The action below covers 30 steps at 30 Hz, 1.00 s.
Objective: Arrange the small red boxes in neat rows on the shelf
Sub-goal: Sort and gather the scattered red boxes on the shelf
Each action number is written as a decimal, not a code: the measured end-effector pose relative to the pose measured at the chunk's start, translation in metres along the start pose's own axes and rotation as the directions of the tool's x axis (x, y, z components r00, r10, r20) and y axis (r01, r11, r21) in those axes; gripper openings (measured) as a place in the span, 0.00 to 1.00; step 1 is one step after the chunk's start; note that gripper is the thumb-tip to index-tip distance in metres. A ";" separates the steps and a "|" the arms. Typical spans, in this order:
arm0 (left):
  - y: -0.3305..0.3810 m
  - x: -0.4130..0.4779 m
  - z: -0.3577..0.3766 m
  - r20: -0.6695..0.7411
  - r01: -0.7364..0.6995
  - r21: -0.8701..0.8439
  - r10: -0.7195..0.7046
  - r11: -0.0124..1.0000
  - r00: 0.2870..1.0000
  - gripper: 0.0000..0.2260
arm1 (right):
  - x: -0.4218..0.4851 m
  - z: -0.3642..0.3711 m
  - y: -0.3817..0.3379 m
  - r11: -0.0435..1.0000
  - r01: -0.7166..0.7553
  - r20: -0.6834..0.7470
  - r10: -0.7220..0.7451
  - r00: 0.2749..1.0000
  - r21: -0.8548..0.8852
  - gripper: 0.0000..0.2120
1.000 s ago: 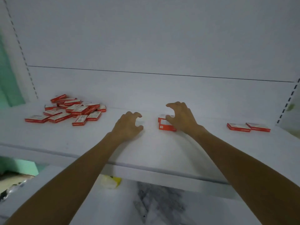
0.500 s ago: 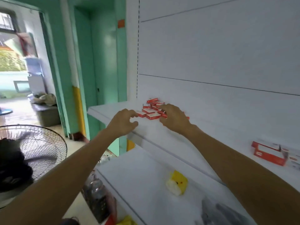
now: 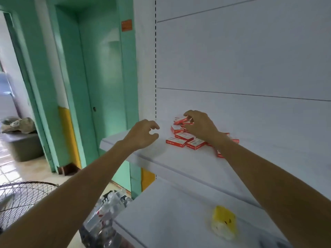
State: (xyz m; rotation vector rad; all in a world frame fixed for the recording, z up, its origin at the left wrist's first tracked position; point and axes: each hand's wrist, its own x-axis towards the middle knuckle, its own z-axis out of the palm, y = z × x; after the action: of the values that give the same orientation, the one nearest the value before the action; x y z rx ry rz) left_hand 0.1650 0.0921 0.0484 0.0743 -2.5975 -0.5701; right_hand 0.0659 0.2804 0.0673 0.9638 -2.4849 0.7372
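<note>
One head-worn view, looking forward and slightly down along both outstretched forearms toward a white shelf (image 3: 161, 158) at close reach (wide-angle, so edges bend). The shelf runs toward 2 o'clock; a green doorway (image 3: 100, 86) lies at 10 o'clock.

mint-green walls (image 3: 105, 72) with yellow base, white panel (image 3: 241, 56), tiled floor (image 3: 23, 169).

A loose pile of small red boxes (image 3: 186, 138) lies on the white shelf (image 3: 161, 158), near its left end. The right hand (image 3: 200, 126) reaches over the pile, its fingertips (image 3: 187, 114) touching a box at the far side. The left hand (image 3: 141, 134) hovers just left of the pile, fingers curled and empty. On the lower shelf (image 3: 170, 212) sits a yellow object (image 3: 223, 221). A fan (image 3: 21, 199) stands at lower left.
</note>
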 end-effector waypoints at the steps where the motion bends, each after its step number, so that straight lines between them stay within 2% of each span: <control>1: -0.009 0.006 0.002 0.021 -0.015 -0.005 0.015 1.000 1.000 0.12 | 0.004 0.007 -0.001 1.000 -0.023 -0.010 0.023 1.000 0.002 0.18; 8: -0.037 0.041 0.025 0.164 -0.086 -0.070 0.097 0.994 0.982 0.13 | 0.018 0.025 0.012 0.984 -0.160 0.024 0.162 0.986 -0.074 0.17; 11: -0.036 0.056 0.040 0.187 -0.137 -0.147 0.164 0.980 0.968 0.14 | 0.025 0.016 0.023 0.963 -0.202 0.016 0.208 0.978 -0.177 0.18; 14: -0.035 0.067 0.059 0.231 -0.171 -0.206 0.217 0.964 0.948 0.19 | 0.033 0.019 0.033 0.946 -0.193 0.049 0.212 0.976 -0.262 0.20; 19: -0.036 0.083 0.074 0.310 -0.197 -0.187 0.248 0.962 0.918 0.26 | 0.052 0.036 0.045 0.940 -0.123 0.165 0.183 0.969 -0.317 0.21; 25: -0.048 0.090 0.077 0.376 -0.203 -0.200 0.266 0.959 0.888 0.20 | 0.057 0.066 0.055 0.936 -0.090 0.302 0.200 0.932 -0.341 0.19; 30: -0.051 0.092 0.075 0.349 -0.238 -0.207 0.299 0.949 0.888 0.19 | 0.064 0.073 0.052 0.940 -0.136 0.308 0.235 0.922 -0.312 0.17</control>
State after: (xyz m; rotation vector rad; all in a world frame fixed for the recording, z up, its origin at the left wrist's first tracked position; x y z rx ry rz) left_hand 0.0467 0.0606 0.0082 -0.4906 -2.8450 -0.7442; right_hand -0.0261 0.2375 0.0252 0.8080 -2.9143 0.2607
